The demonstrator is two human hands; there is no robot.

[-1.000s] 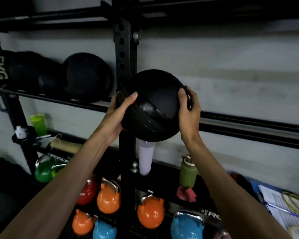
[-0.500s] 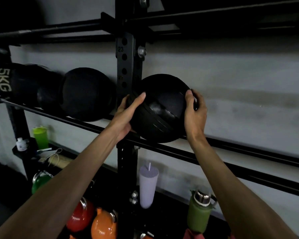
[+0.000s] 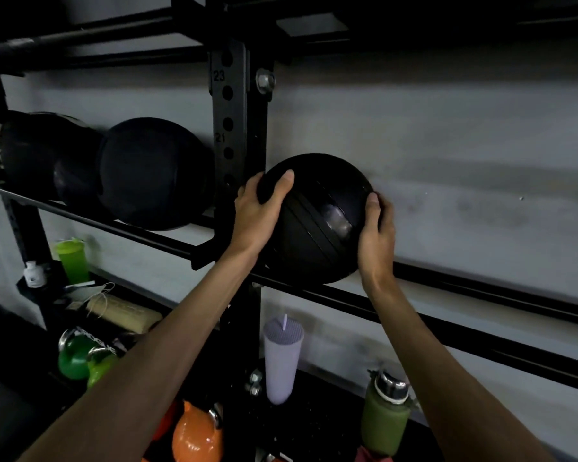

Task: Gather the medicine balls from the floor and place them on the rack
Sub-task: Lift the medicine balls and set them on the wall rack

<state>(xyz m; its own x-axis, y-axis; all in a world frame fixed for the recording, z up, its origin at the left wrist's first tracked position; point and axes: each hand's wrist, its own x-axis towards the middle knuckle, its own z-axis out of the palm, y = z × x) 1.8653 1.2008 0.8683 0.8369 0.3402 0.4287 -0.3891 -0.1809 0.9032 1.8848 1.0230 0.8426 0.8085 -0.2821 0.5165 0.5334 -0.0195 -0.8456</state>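
A black ribbed medicine ball (image 3: 317,218) sits on the rack's middle rails (image 3: 481,295), just right of the black upright post (image 3: 239,128). My left hand (image 3: 259,211) grips its left side, thumb across the top. My right hand (image 3: 376,235) grips its right side, fingers wrapped behind. Left of the post, another black medicine ball (image 3: 154,173) rests on the same shelf level, with a darker ball (image 3: 37,151) marked 5KG beyond it.
Below the shelf stand a lilac tumbler with a straw (image 3: 282,358), a green bottle (image 3: 386,418), a lime cup (image 3: 71,260) and a small white bottle (image 3: 34,273). Green (image 3: 75,358) and orange (image 3: 197,435) kettlebells sit on the lowest shelf. A grey wall lies behind.
Both hands have carried the ball up and to the right past the post, and set it down onto the rails against the wall. The view has tilted upward.
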